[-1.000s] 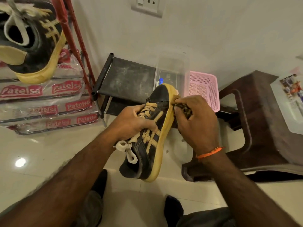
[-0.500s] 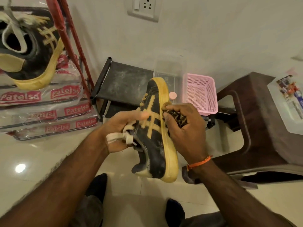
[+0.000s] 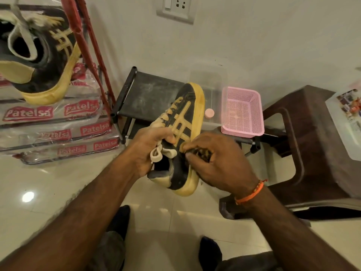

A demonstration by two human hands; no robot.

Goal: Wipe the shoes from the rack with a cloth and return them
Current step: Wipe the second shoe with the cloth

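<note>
Black shoe [image 3: 183, 122] with yellow stripes and yellow sole, mid-frame, held in the air, toe pointing up-frame toward the wall, heel toward the camera, sole edge facing right. Left hand [image 3: 150, 149] grips it at the collar/lace area, fingers curled over the upper, white lace loop sticking out under the fingers. Right hand [image 3: 218, 165] has its fingers curled round a bunched dark patterned cloth [image 3: 199, 153], pressing it against the shoe's side near the sole, toward the heel half. Orange wristband [image 3: 252, 192] on the right wrist.

Behind the shoe: dark low shoe rack [image 3: 148, 94], top shelf dusty. To its right a clear plastic box [image 3: 211, 83], a small pink cap [image 3: 209, 113] and a pink mesh basket [image 3: 242, 112]. Brown plastic stool [image 3: 312, 137] at right of frame. Second matching shoe [image 3: 39, 61] upper left, sitting on stacked plastic-wrapped packs [image 3: 54, 132] printed "Patelsa". Red pole [image 3: 86, 47] leans beside them. Wall socket [image 3: 176, 6] at top centre. Glossy tile floor [image 3: 48, 184] below.
</note>
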